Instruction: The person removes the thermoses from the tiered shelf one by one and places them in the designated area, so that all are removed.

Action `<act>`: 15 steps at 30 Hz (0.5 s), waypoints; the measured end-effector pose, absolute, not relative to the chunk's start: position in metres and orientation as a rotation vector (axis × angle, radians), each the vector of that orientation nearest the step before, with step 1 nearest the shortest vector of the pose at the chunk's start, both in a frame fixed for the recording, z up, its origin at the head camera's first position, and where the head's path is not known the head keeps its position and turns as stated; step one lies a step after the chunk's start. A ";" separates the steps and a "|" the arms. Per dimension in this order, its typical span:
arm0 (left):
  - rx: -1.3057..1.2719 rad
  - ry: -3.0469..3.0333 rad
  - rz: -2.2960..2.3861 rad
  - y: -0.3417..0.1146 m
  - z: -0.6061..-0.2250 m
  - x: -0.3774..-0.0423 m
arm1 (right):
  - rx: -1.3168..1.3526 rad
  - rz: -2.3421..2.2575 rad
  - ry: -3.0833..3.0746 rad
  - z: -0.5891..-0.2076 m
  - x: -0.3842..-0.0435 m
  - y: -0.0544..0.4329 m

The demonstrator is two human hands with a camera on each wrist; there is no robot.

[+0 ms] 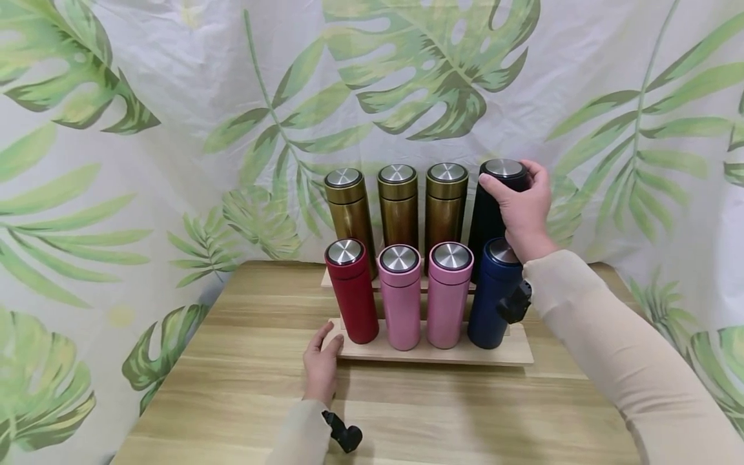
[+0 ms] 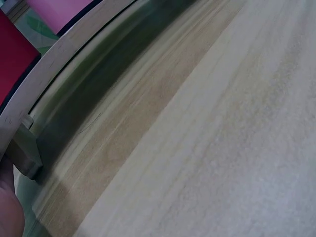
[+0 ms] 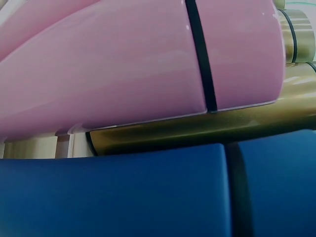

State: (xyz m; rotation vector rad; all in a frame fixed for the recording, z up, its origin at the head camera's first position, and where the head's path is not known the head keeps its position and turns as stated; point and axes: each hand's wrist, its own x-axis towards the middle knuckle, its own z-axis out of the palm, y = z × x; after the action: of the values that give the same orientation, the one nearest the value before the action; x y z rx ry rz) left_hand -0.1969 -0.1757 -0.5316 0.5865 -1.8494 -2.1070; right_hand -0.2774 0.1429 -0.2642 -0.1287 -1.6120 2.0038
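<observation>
My right hand (image 1: 526, 200) grips a black thermos flask (image 1: 488, 213) near its steel-topped lid, thumb at the front and fingers round the far side. This flask stands at the right end of the back row, beside three gold flasks (image 1: 398, 206). In front of it is a blue flask (image 1: 491, 310), also large in the right wrist view beside a pink flask (image 3: 123, 64). My left hand (image 1: 321, 365) holds the left end of the two-tier wooden rack (image 1: 436, 354), thumb near the front edge. In the left wrist view only part of that hand (image 2: 10, 207) shows.
On the lower step a red flask (image 1: 354, 297) and two pink flasks stand upright left of the blue one. The rack sits on a wood-grain table (image 1: 244, 387). Behind hangs a leaf-patterned cloth (image 1: 192, 97). Each wrist wears a black camera (image 1: 347, 436).
</observation>
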 end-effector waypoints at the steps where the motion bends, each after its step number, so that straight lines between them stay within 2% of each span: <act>1: 0.589 -1.847 -2.109 -0.175 -0.532 -0.197 | -0.130 2.002 -1.608 -0.264 -0.278 0.144; 15: 0.596 -1.803 -2.164 -0.173 -0.524 -0.194 | -0.073 1.975 -1.580 -0.248 -0.275 0.150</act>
State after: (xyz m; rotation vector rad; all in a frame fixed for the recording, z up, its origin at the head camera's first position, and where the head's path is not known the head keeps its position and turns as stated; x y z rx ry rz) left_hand -0.1942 -0.1731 -0.5240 0.5963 -1.8029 -2.1644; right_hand -0.2751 0.1501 -0.2479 -0.0730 -1.5800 1.9748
